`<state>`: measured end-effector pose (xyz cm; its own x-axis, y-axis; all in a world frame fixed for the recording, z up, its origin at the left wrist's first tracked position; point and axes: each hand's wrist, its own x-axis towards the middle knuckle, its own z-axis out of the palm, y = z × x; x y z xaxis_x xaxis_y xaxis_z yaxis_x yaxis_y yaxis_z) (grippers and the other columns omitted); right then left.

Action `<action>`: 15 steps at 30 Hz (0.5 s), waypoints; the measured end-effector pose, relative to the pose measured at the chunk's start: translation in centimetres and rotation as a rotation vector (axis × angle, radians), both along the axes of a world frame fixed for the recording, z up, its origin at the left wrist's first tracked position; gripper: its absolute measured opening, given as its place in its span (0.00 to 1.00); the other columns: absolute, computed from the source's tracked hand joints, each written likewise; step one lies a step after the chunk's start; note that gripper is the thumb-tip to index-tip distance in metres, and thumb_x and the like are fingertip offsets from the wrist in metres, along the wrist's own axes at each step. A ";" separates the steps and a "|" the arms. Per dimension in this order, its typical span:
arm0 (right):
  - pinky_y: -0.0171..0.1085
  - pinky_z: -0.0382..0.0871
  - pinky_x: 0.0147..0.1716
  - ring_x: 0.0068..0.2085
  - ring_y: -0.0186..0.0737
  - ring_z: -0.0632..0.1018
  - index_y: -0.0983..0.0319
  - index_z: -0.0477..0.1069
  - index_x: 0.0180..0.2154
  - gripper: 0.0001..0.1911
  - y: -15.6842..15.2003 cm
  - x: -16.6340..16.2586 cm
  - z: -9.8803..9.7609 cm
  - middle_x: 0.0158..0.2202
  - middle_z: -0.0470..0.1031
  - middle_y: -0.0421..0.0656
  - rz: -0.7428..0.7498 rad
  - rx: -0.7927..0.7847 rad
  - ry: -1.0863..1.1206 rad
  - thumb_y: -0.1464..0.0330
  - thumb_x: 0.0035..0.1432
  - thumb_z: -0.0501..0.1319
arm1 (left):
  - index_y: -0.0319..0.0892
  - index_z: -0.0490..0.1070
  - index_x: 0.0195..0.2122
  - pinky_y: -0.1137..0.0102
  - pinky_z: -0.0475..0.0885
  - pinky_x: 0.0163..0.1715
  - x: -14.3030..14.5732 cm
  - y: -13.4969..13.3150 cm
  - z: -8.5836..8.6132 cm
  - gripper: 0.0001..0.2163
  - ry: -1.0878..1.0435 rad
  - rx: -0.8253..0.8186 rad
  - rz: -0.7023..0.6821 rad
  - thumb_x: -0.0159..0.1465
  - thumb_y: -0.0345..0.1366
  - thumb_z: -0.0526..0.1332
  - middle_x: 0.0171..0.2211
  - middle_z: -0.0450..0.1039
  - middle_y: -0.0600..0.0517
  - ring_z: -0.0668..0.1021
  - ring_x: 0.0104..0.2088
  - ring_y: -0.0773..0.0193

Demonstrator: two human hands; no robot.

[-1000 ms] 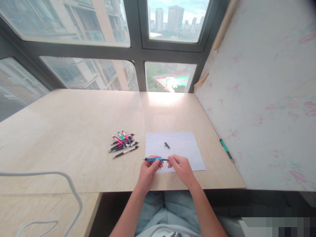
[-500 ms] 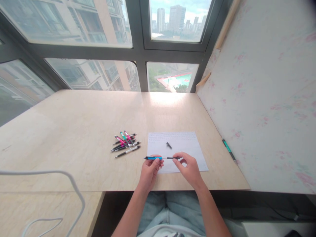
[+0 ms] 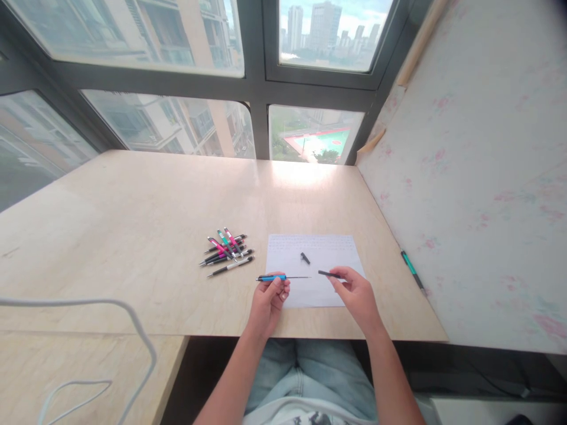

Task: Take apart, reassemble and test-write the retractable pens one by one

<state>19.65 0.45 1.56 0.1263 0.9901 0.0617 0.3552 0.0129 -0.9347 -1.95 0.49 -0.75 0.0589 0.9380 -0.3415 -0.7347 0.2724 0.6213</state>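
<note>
My left hand (image 3: 269,300) is closed on the blue barrel of a ballpoint pen (image 3: 271,277), which lies level over the paper's left edge. A thin dark refill (image 3: 299,277) sticks out bare from the barrel's right end. Between thumb and fingers, my right hand (image 3: 354,292) pinches the black front part of the pen (image 3: 328,273), a short gap away from the refill's tip. Beneath both hands is a sheet of paper (image 3: 316,295) with lines of handwriting at its top. A small black clip-like piece (image 3: 305,258) rests on the sheet.
Several pens (image 3: 228,251) in pink, green, black and white lie piled left of the paper. A green and black pen (image 3: 411,271) lies along the wall at right. A white cable (image 3: 133,324) loops over the lower left. Windows stand behind the table (image 3: 133,236).
My right hand has moved right and drawn the black front part off the refill, which now shows in full. My left hand keeps hold of the blue barrel. The view has shifted slightly.
</note>
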 end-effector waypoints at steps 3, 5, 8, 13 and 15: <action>0.42 0.75 0.35 0.40 0.48 0.79 0.61 0.76 0.37 0.11 0.7 0.1 -1.4 0.37 0.79 0.48 -0.058 -0.017 -0.078 0.61 0.57 0.60 | 0.37 0.76 0.36 0.77 0.68 0.27 0.0 0.0 0.0 0.11 0.022 0.010 -0.002 0.54 0.35 0.71 0.28 0.77 0.50 0.76 0.26 0.71; 0.43 0.74 0.35 0.39 0.47 0.78 0.60 0.76 0.36 0.11 1.5 -0.2 -2.1 0.36 0.79 0.48 -0.082 0.012 -0.178 0.62 0.58 0.59 | 0.37 0.76 0.36 0.77 0.68 0.27 0.1 0.0 0.0 0.11 0.039 0.018 -0.001 0.53 0.36 0.71 0.27 0.77 0.50 0.76 0.27 0.71; 0.44 0.71 0.39 0.38 0.46 0.76 0.60 0.77 0.33 0.09 3.1 -1.0 -3.0 0.35 0.77 0.48 -0.104 0.095 -0.374 0.65 0.57 0.58 | 0.37 0.76 0.36 0.76 0.68 0.27 0.2 0.0 0.0 0.12 0.050 0.022 -0.002 0.53 0.37 0.71 0.27 0.77 0.50 0.76 0.27 0.71; 0.42 0.67 0.39 0.37 0.45 0.73 0.59 0.76 0.34 0.08 5.3 -2.7 -3.5 0.31 0.75 0.46 -0.131 0.132 -0.557 0.68 0.57 0.57 | 0.36 0.76 0.36 0.76 0.69 0.28 0.2 0.0 0.0 0.12 0.049 0.016 -0.008 0.53 0.36 0.71 0.28 0.77 0.49 0.76 0.27 0.70; 0.41 0.66 0.38 0.37 0.46 0.73 0.59 0.76 0.34 0.08 5.7 -3.4 -3.4 0.31 0.75 0.46 -0.125 0.118 -0.589 0.68 0.57 0.57 | 0.36 0.76 0.36 0.76 0.69 0.29 0.2 0.0 0.0 0.12 0.050 0.017 -0.011 0.53 0.35 0.71 0.28 0.77 0.49 0.76 0.27 0.70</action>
<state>16.29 6.13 -1.79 0.1519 0.9522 0.2650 0.8173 0.0298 -0.5754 -1.72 0.46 -0.71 0.0524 0.9431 -0.3284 -0.6993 0.2695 0.6621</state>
